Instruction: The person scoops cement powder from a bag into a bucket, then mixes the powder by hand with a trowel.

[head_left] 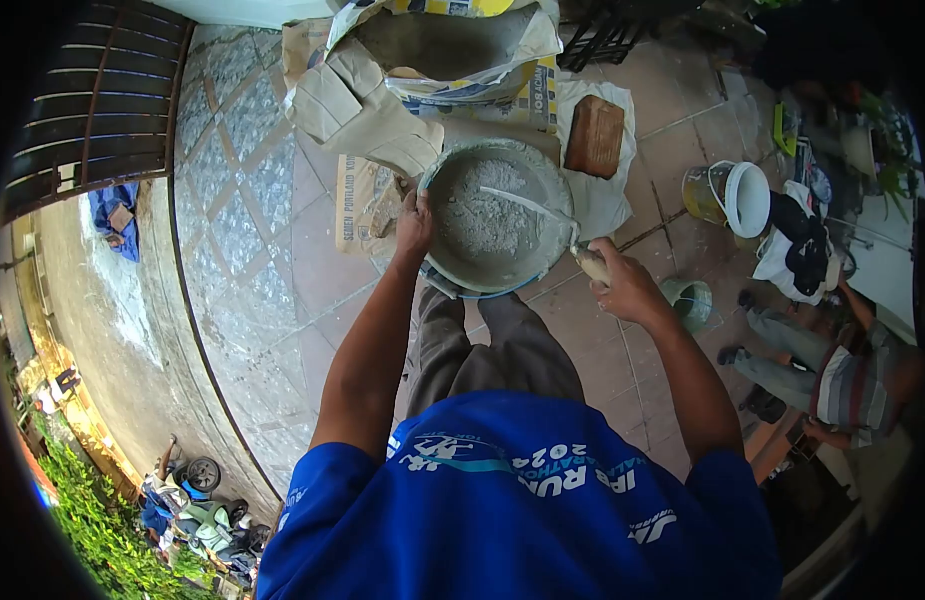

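Note:
A round bucket (556,192) crusted with grey stands in front of my legs, with grey cement powder (479,228) lumped inside it. My left hand (414,224) is closed on its left rim. My right hand (628,286) is wrapped round the pale wooden handle of a trowel (590,262) at the right rim. The trowel's metal neck and cement-coated blade reach in over the powder. Beyond the bucket, an open paper cement sack (367,115) lies with its torn flap hanging close to the far rim.
A wooden block (595,136) rests on white sacking at the right of the bucket. A white-rimmed pail (746,200) and a small grey-green bucket (690,304) stand farther right on the tiles. A person in a striped shirt (850,388) is at the right. A metal gate (102,100) stands at upper left.

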Motion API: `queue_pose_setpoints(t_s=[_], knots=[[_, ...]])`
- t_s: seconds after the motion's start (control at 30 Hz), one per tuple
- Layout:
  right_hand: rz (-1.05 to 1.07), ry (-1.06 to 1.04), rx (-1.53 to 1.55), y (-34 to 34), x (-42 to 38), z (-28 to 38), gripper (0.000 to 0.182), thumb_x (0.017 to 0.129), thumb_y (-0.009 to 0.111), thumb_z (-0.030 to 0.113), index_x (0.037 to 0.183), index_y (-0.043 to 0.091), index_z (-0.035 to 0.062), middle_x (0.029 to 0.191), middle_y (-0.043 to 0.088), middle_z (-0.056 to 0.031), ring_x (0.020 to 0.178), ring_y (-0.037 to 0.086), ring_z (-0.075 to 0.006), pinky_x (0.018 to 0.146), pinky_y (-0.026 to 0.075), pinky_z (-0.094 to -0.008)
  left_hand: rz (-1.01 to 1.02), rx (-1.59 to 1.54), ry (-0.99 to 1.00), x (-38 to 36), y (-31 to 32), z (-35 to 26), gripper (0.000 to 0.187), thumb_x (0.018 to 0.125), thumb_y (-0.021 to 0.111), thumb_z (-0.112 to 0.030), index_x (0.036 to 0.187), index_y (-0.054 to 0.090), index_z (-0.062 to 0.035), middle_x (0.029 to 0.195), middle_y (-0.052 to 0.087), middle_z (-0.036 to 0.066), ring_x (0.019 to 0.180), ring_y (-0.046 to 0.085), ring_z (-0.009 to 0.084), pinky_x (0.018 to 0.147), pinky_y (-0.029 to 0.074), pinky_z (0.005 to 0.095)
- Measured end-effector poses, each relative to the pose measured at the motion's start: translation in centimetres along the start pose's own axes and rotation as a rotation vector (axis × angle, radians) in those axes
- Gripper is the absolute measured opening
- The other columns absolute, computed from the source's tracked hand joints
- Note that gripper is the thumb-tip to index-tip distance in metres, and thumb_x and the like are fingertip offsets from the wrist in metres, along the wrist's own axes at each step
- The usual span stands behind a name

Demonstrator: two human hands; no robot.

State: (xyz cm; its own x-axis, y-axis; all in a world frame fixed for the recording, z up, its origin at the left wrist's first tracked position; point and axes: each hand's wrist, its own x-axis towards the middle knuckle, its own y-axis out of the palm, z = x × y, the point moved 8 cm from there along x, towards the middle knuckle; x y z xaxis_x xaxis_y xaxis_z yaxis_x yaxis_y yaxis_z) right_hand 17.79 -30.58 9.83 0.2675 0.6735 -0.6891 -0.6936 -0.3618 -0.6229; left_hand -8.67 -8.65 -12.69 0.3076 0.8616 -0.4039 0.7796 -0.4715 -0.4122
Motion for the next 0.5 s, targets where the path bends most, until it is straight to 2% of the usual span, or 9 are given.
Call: queue_pose_setpoints(t_s=[0.1, 0.2, 0.3, 0.4, 0.5], knots=[[-0.164, -0.192, -0.257, -1.5, -1.4, 2.4, 0.055, 0.082, 0.067, 0.008, 0.135, 0.053, 0.0106, 0.107, 0.064, -0.0212, 0.091, 0.066, -0.0408, 0.081, 0.052, -0.0485, 0.016, -0.026, -0.035, 0.8, 1.0, 0.9, 0.058, 0.104, 0.038, -0.045, 0.136, 0.048, 0.0029, 0.128, 0.058, 0.03, 0.123, 0.054, 0.0427, 0.102, 0.042, 0.0447], [-0.141, -0.11, -0.336, -3.4, 0.0, 6.0, 0.053, 0.079, 0.064, 0.003, 0.131, 0.055, 0.0087, 0.099, 0.065, -0.0232, 0.088, 0.067, -0.04, 0.075, 0.055, -0.0475, 0.047, -0.063, -0.068, 0.4, 0.8, 0.5, 0.058, 0.105, 0.037, -0.046, 0.137, 0.048, 0.0015, 0.128, 0.058, 0.029, 0.123, 0.054, 0.0423, 0.102, 0.042, 0.0444], [-0.229, -0.247, -0.428, -2.6, 4.2, 7.9, 0.048, 0.081, 0.06, 0.003, 0.129, 0.057, 0.005, 0.092, 0.064, -0.0223, 0.08, 0.068, -0.04, 0.071, 0.055, -0.0479, 0.091, -0.085, -0.084, 0.2, 0.7, -0.3, 0.058, 0.105, 0.036, -0.046, 0.137, 0.048, 0.0009, 0.128, 0.059, 0.028, 0.123, 0.055, 0.0424, 0.102, 0.043, 0.044], [-0.216, -0.283, -0.514, 0.9, 7.0, 8.0, 0.044, 0.084, 0.055, 0.004, 0.127, 0.059, 0.0024, 0.091, 0.064, -0.0225, 0.077, 0.068, -0.0403, 0.07, 0.055, -0.0486, 0.127, -0.056, -0.125, 0.1, 0.5, -0.3, 0.057, 0.105, 0.036, -0.045, 0.136, 0.049, 0.0, 0.127, 0.06, 0.028, 0.122, 0.055, 0.043, 0.101, 0.043, 0.0445], [-0.051, -0.288, -0.525, 0.8, 4.9, 7.5, 0.042, 0.085, 0.054, 0.003, 0.126, 0.059, 0.0027, 0.092, 0.064, -0.0228, 0.079, 0.069, -0.0406, 0.069, 0.056, -0.0485, 0.132, -0.049, -0.129, 0.6, 0.6, 0.6, 0.055, 0.105, 0.036, -0.045, 0.136, 0.049, -0.0012, 0.125, 0.06, 0.028, 0.121, 0.055, 0.0438, 0.1, 0.043, 0.0454]])
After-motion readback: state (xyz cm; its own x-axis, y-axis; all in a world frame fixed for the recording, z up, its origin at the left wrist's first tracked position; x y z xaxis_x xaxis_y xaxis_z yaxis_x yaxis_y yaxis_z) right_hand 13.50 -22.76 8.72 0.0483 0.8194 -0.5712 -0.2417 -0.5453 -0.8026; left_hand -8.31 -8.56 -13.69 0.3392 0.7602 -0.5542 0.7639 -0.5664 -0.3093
